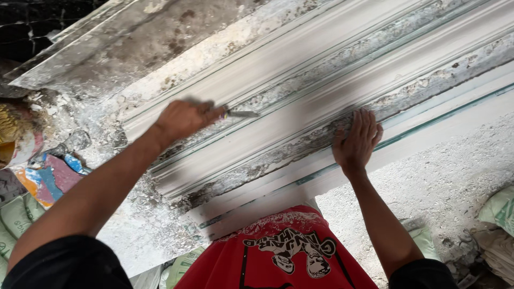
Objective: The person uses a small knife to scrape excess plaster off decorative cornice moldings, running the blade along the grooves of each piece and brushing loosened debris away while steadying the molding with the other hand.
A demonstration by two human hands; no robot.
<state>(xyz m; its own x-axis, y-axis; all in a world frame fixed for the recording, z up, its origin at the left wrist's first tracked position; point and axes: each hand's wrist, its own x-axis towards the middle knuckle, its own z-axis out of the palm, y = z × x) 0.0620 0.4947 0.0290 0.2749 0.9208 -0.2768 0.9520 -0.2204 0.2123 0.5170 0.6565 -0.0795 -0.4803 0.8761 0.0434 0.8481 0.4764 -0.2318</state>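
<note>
A long white plaster moulding with ridged profiles runs diagonally from lower left to upper right across a workbench. My left hand grips a small scraping tool whose metal blade lies in a groove of the moulding. My right hand rests flat, fingers spread, on the lower edge of the moulding. Grey dried plaster streaks the grooves. My red printed shirt shows at the bottom.
A plaster-spattered slab lies at the upper left. Sacks and coloured scraps sit at the left. More sacks lie at the right on a dusty white floor.
</note>
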